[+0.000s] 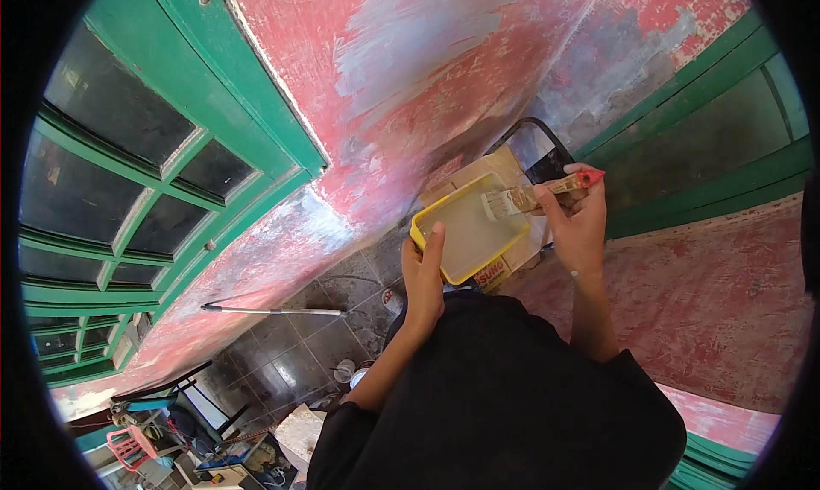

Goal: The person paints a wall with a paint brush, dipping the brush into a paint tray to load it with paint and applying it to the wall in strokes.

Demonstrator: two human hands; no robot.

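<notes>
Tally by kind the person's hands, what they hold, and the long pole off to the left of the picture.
Hands: 2, the left hand and the right hand
Tray: 1
Brush: 1
Pole: 1
Total: 5

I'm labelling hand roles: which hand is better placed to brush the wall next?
Probably the right hand: it holds the brush, bristle end over the yellow tray. The left hand seems less free, since it is gripping the tray's side.
</notes>
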